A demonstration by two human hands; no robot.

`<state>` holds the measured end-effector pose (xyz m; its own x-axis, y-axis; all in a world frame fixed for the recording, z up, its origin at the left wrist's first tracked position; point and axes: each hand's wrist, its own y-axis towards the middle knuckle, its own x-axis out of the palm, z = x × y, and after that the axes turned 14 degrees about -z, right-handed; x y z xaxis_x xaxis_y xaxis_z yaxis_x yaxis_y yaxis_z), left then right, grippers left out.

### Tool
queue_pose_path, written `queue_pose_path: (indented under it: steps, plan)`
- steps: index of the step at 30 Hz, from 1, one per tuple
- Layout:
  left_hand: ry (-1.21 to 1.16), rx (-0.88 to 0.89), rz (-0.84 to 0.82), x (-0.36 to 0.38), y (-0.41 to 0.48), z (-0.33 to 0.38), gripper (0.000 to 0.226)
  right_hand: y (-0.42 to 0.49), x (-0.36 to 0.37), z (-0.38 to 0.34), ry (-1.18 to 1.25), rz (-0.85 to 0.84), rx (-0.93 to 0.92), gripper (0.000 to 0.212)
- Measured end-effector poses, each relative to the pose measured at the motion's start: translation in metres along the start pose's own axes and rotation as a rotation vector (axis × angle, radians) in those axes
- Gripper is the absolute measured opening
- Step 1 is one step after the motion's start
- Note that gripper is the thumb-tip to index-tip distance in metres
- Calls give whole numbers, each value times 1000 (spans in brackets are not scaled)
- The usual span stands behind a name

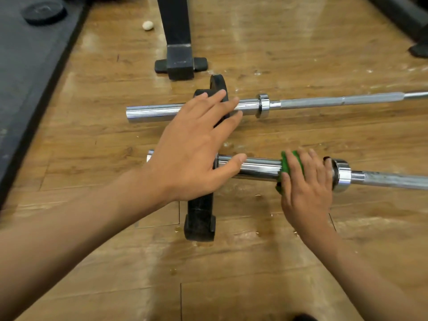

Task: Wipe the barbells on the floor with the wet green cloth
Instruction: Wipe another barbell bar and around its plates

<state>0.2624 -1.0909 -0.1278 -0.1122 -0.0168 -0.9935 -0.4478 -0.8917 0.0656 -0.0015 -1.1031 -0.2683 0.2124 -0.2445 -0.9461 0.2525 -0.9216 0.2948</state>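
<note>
Hands first: L hand (196,144) is spread wide, fingers straight, over the black plate (200,216) of the near barbell (259,169), thumb against the chrome sleeve. Can't tell how hard it bears down. R hand (305,181) is curled round the green cloth (289,165), wrapping it on that same sleeve right beside the collar (342,174).

What could go wrong, imo: the bar sits on a round plate, so a hard wipe w/ only a flat palm steadying it could set it rolling toward the far barbell (162,112). Wet chrome is slick, so the R grip may skid into the collar and nip the fingers. The cloth is bunched small, so the sleeve's underside prob gets missed. Drips on the wood floor (254,274) could make it slippery; a few damp-looking spots show near the plate.

Round about, big to small: dark rubber mat (27,66) at left, far barbell lying parallel w/ its own plate (217,84), black rack foot (179,63) beyond it, a small disc (42,11) on the mat, a white lump (147,25) on the floor. The near plate blocks the cloth from the sleeve's outer end; the L hand covers that bit too.
</note>
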Motion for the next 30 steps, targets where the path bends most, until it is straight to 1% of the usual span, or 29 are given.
queue_pose_path:
  steps: [2, 3, 4, 6, 8, 10, 11, 12, 15, 16, 18, 19, 21, 22, 24, 26, 27, 28, 30]
  plan:
    - [-24, 11, 18, 1, 0, 3, 73, 5, -1, -10, 61, 43, 199, 43]
    - [-26, 16, 24, 2, 0, 3, 72, 9, 1, -27, 82, 56, 245, 41]
    - [-23, 20, 27, 2, -1, 3, 72, 14, 5, -48, 97, 58, 230, 40]
    - [-7, 32, 19, 1, -5, 3, 72, 23, 15, -91, 117, 7, 71, 42]
    - [11, 52, -9, -2, -10, 3, 73, 25, 18, -113, 111, -69, -103, 44]
    - [28, 59, -36, -4, -16, 6, 75, 20, 11, -96, 58, -110, -226, 46]
    - [28, 58, -40, -3, -20, 9, 76, 15, 5, -78, 17, -117, -242, 45]
    - [23, 65, -37, -2, -23, 13, 75, 8, 1, -57, -12, -110, -208, 44]
    - [-28, 135, -20, 0, -36, 18, 70, -9, -15, 2, -5, -54, 0, 39]
    - [-63, 156, -8, -1, -40, 16, 69, -13, -18, 7, 8, -32, 65, 38]
    - [-143, 147, 38, -6, -43, 6, 66, -15, -16, -13, 28, -2, 189, 34]
    - [-175, 118, 61, -9, -42, 0, 65, -14, -14, -32, 46, 2, 195, 33]
    - [-192, 88, 62, -13, -35, -10, 65, -10, -7, -76, 94, -44, 76, 34]
    - [-175, 111, 34, -16, -31, -13, 66, -8, -4, -98, 121, -74, -3, 36]
    - [-128, 230, -84, -19, -24, -15, 70, -8, 0, -119, 165, -112, -128, 40]
    - [-109, 333, -185, -22, -22, -20, 69, -9, -5, -101, 129, -164, -233, 42]
    - [-108, 349, -207, -23, -22, -22, 68, -14, -10, -83, 96, -186, -248, 43]
    - [-106, 347, -216, -23, -23, -25, 68, -19, -13, -60, 76, -190, -216, 42]
    - [-103, 330, -191, -17, -25, -24, 67, -28, -23, -11, 56, -151, -81, 39]
